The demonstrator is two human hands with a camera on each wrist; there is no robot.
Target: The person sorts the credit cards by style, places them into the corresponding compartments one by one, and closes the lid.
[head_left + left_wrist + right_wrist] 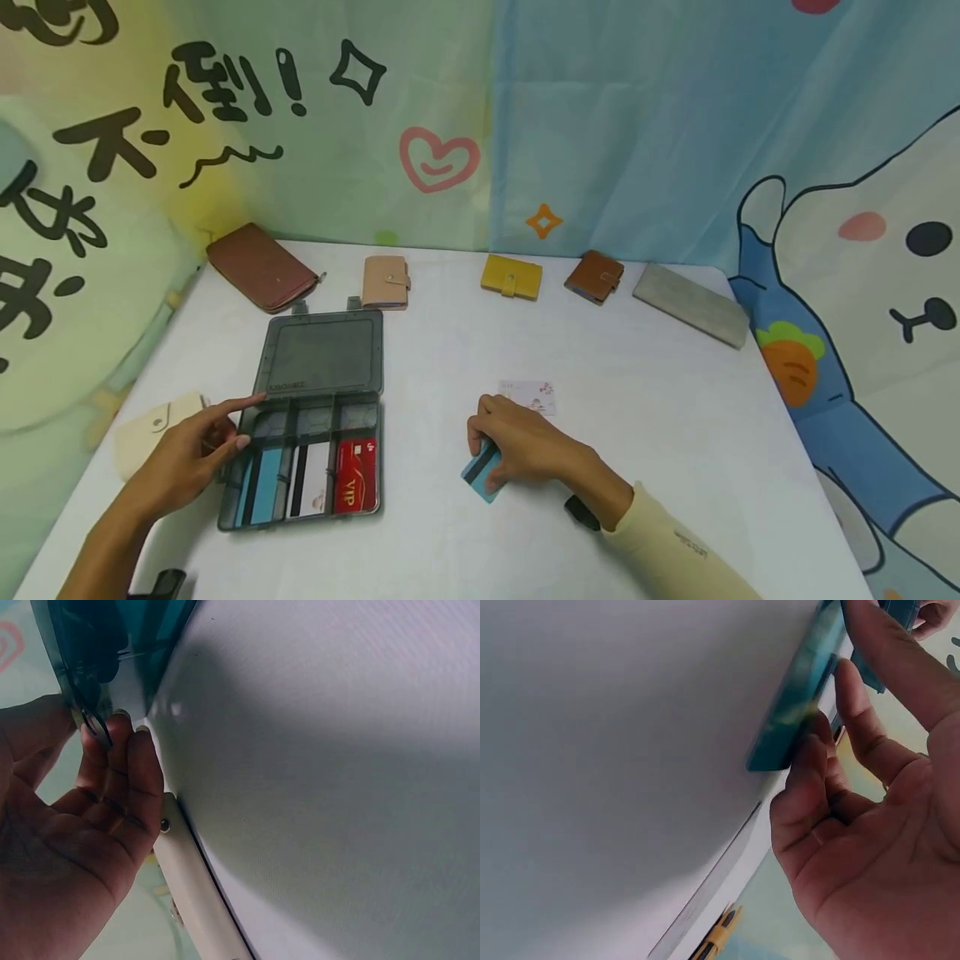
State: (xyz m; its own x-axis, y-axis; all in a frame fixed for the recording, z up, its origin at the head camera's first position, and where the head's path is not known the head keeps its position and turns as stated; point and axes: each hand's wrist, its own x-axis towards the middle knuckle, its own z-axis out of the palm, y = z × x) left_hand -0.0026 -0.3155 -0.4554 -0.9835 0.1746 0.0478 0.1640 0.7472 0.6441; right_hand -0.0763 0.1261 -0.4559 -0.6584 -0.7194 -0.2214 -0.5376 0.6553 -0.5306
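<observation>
My left hand [183, 458] grips the left side of a dark translucent compartment box [375, 467]; its index finger reaches along the box toward the hinge. In the left wrist view, curled fingertips [140, 761] meet the box's side [135, 645]. The box lies with its lid [326, 354] folded back. Its front compartments hold a blue card [267, 487], a white card [315, 479] and a red VIP card [356, 475]. Right of it, my right hand [528, 442] pinches a blue card with a dark stripe [480, 479], also visible in the right wrist view [787, 712]. A pale printed card [536, 396] lies just behind that hand.
Along the back of the white table stand a brown zip wallet [262, 267], a beige card holder [385, 282], a yellow one [512, 277], a brown one [595, 277] and a long grey wallet [690, 304]. A cream wallet [153, 429] lies left of the box.
</observation>
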